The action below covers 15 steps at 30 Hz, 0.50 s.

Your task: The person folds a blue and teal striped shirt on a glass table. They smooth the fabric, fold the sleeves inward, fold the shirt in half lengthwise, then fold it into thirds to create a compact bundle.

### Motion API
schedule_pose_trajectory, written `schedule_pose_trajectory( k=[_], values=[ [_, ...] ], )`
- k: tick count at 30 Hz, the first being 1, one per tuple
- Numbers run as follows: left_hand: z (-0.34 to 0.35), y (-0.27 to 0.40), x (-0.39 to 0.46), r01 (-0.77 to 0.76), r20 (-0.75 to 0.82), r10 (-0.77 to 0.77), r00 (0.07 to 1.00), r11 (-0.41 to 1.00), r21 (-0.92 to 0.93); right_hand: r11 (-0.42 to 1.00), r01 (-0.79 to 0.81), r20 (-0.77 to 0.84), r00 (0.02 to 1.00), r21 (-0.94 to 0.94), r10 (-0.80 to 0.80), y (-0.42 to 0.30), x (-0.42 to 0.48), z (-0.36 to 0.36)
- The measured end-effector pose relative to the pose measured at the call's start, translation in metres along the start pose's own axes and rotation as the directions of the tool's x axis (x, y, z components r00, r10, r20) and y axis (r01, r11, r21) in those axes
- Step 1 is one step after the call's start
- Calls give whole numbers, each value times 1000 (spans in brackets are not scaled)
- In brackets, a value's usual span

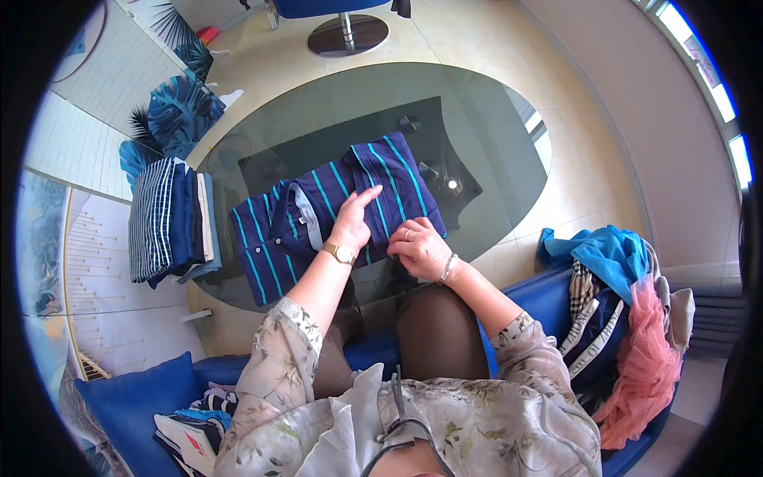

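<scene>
A navy polo shirt (325, 191) with turquoise stripes lies partly folded on the oval glass table (495, 119). Its collar and buttoned placket face up, pointing towards the left. My left hand (351, 225), with a gold watch at the wrist, rests on the middle of the shirt, fingers stretched out to the upper right. At the near right edge of the cloth, my right hand (420, 247) has its fingers curled around the fabric. A ring and a bracelet are on that hand and wrist.
A stack of folded clothes (170, 223) stands at the table's left end. Beside me on the blue sofa (137, 393) are more folded clothes (194, 441) on the left. On the right lies a heap of loose garments (620, 322). A round chair base (349, 36) stands beyond the table.
</scene>
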<state>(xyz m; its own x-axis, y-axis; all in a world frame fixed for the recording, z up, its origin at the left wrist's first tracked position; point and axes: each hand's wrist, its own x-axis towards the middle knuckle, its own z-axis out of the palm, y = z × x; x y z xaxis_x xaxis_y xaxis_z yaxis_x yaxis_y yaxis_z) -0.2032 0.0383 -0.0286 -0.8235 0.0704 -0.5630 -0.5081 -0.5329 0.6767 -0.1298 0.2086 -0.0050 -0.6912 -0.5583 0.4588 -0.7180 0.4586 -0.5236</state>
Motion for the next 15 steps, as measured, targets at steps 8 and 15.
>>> schedule_pose_trajectory(
  k=[8, 15],
  values=[
    [2, 40, 48, -92, -145, 152, 978, 929, 358, 995, 4, 63, 998, 102, -10, -1, -4, 2],
    [8, 58, 36, -468, 90, 460, 883, 857, 216, 916, -55, -62, 994, 398, 87, -19, 13, -10]
  ],
)
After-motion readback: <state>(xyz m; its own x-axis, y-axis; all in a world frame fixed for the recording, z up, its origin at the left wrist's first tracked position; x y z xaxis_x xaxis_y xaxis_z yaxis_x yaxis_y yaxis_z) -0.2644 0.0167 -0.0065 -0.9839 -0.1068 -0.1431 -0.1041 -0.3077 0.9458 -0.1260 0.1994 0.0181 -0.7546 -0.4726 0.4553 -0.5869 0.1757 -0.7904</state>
